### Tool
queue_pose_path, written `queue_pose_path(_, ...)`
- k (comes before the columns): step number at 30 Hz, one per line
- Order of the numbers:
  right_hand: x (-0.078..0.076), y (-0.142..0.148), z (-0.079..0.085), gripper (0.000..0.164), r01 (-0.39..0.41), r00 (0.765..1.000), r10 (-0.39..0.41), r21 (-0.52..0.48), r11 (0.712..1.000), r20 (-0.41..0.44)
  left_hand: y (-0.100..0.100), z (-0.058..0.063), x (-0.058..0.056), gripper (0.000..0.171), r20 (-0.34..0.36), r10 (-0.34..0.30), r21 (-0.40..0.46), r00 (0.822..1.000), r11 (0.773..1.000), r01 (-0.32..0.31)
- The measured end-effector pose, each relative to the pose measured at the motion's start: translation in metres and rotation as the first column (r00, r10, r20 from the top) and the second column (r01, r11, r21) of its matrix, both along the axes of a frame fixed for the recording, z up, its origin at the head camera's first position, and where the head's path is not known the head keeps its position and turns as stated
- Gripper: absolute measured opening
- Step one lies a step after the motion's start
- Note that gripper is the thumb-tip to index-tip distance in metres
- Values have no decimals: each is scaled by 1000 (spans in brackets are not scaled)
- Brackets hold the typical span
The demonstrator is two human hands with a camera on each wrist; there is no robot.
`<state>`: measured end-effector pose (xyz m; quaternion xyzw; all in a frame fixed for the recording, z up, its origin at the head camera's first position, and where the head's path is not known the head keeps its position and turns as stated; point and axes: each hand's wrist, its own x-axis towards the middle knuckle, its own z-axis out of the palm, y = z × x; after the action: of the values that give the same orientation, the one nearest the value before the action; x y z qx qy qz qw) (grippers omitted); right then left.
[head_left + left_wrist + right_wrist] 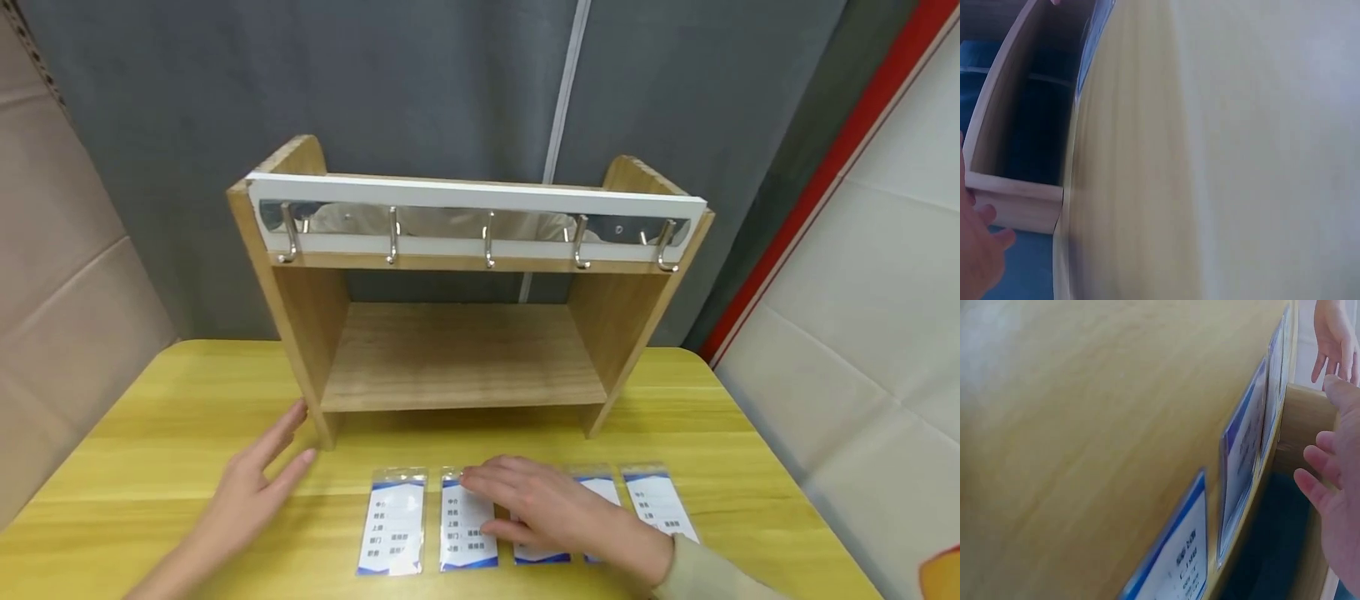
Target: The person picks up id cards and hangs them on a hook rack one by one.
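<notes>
Several name badge cards [392, 525] in clear sleeves lie in a row on the table, printed white with blue edges. My right hand [536, 504] is over the middle of the row with its fingers loosely extended, partly covering some cards. In the right wrist view the fingers [1319, 487] hold nothing. Beside the front left foot of a wooden shelf [465, 354] is my left hand [243, 496], fingers straight and thumb apart. Its fingertips are close to the side panel; I cannot tell whether they touch. The left wrist view shows this hand [979, 250] by the shelf.
Across the shelf's upper front runs a white rail [450, 187] with several metal hooks [489, 242]. The shelf stands on a yellow wood-grain table [187, 400]. Behind it hangs a grey curtain [420, 83], with pale panels [862, 333] at the sides.
</notes>
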<state>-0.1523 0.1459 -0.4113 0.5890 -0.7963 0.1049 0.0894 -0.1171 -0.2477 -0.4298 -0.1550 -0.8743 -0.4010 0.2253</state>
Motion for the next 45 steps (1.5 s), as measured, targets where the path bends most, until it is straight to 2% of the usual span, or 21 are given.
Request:
queue_pose_path(4,-2,-2,0,55,60,989,-62,17,998,132,10,-1,-6,74,-10,21,65,1000,998,-21)
queue_pose_path(7,-3,-6,0,57,112,971,-116,32,993,211,17,1,-11,70,-8,25,160,1000,987,-23)
queue_pose_path(11,-7,-14,0,63,178,933,-185,49,983,310,27,8,-18,58,58,74,295,996,951,-88)
queue_pose_path(16,-10,-23,-4,68,230,890,-239,70,971,387,38,13,-27,49,147,159,403,976,892,-206)
queue_pose_path(19,-11,-27,-6,70,251,868,-264,87,964,422,43,14,-33,47,155,168,443,974,869,-220)
queue_pose_path(24,-12,-38,-8,71,280,836,-298,108,954,461,47,17,-37,48,157,164,482,974,848,-220)
queue_pose_path(30,-17,-56,-9,70,283,837,-294,95,954,461,48,20,-41,49,163,168,479,972,848,-227)
queue_pose_path(38,-21,-80,-12,69,297,874,-323,127,946,363,49,19,-40,45,168,168,481,971,846,-229)
queue_pose_path(42,-21,-88,-12,72,329,877,-361,151,932,317,50,17,-41,46,173,153,508,973,832,-222)
queue_pose_path(45,-20,-94,-13,73,354,873,-388,161,921,296,50,15,-42,46,175,155,540,972,810,-227)
